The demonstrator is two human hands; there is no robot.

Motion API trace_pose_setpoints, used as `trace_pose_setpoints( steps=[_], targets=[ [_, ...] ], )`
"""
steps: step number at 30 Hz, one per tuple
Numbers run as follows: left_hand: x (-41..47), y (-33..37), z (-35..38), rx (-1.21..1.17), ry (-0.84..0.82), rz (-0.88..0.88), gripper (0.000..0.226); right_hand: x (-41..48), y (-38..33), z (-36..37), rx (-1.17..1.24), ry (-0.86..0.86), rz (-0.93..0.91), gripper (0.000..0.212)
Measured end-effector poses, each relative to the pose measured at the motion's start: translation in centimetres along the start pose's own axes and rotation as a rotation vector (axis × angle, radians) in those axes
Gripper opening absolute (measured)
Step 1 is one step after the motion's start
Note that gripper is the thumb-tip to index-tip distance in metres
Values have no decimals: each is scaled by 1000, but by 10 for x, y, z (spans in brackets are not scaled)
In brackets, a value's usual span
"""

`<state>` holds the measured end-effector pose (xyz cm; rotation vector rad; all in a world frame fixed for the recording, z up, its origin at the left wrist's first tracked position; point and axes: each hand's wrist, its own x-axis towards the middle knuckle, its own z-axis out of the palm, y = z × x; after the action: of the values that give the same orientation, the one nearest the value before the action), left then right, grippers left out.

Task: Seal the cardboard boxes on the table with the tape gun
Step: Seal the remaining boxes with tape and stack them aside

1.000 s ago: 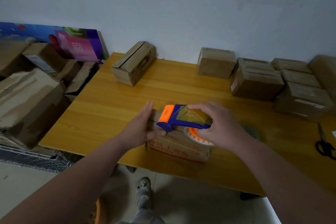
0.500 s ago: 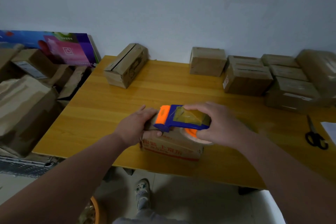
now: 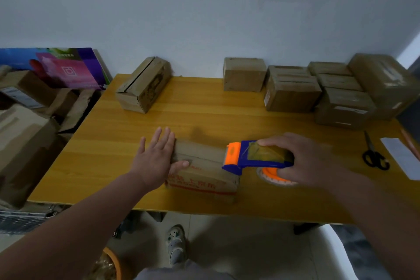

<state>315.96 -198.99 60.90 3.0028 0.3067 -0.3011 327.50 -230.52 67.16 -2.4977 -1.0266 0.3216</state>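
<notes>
Yellow wood counter. L hand, fingers spread flat, presses 9 o'clock end of cardboard box near counter's 6 o'clock edge. Blue-orange tape gun at box's 3 o'clock end, R hand fingers curled round it.

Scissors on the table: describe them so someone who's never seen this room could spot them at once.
Start at the yellow wooden table and go to its right end, in front of the stacked cardboard boxes. The scissors lie flat there, beside a white slip of paper. They are the only black-handled thing on the table.
</notes>
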Motion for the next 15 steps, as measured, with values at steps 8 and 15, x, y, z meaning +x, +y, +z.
trace_pose_setpoints(
  steps=[8,15],
  targets=[
    [-10,39,6,48,4,-20,129,1,2,6,20,44,23,66],
    [-12,93,8,66,-41,172,105,-5,5,13,62,72,21,68]
  ],
)
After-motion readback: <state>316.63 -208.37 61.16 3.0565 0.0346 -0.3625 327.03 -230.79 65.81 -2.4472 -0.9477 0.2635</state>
